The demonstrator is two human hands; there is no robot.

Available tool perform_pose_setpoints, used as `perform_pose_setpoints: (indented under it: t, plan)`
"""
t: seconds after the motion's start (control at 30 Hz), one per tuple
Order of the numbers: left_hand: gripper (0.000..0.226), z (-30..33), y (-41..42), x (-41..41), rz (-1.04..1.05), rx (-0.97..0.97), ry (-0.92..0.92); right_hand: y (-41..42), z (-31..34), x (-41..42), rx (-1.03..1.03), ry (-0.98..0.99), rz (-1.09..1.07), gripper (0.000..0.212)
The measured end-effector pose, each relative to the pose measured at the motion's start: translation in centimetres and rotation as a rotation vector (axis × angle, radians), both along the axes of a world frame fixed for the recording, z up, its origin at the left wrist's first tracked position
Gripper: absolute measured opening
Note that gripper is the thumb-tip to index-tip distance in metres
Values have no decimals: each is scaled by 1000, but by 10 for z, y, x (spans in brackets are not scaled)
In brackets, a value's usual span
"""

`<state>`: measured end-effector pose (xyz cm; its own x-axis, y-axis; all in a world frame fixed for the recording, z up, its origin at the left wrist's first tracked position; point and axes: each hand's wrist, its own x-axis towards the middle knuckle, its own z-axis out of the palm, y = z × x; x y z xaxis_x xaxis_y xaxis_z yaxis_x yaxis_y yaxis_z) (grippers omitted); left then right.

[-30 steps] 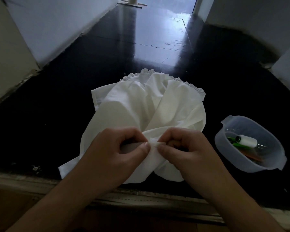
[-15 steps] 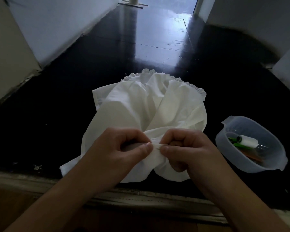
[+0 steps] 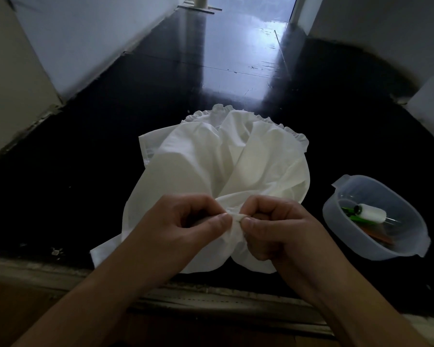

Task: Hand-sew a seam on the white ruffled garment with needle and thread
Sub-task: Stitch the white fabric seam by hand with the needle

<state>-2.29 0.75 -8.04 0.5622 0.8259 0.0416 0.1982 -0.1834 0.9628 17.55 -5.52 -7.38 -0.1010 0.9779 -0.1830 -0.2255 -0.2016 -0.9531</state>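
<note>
A translucent plastic bowl (image 3: pixel 376 219) sits on the glossy black floor (image 3: pixel 161 96) to the right of the white garment (image 3: pixel 211 166), apart from it. Inside the bowl lies a white spool of thread (image 3: pixel 372 213) on its side, with something green and something orange-brown under it, too dim to name. White walls (image 3: pixel 80 41) close in the floor on the far left and far right of the garment, and a worn pale ledge (image 3: pixel 211 299) runs along the edge nearest the person, just below the cloth's lower hem. Nothing lies between the garment and the bowl.

The garment is thin, soft, matte white fabric, crumpled into broad folds, with a gathered ruffle trim along its far edge. It lies spread on the floor, its near part lifted and bunched between the two hands.

The left hand (image 3: pixel 183 229) comes in from the lower left, fingers curled, thumb pressed against the forefinger side to pinch a small fold of the garment. The right hand (image 3: pixel 276 231) mirrors it from the lower right, fingers curled into the palm, thumb tip clamping the same bunched fold. The two thumbs nearly meet over the cloth. Whether a needle sits in either pinch cannot be told.
</note>
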Motion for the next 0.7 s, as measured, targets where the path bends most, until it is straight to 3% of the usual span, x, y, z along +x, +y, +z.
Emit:
perform_pose_setpoints:
  t: [0.33, 0.7]
  plan:
    - [22, -1, -2, 2, 4, -64, -45, -1, -4, -4, 25, 5, -38, 7]
    - [19, 1, -1, 1, -32, -154, -101, 3, -8, -2, 98, 37, 3, 22]
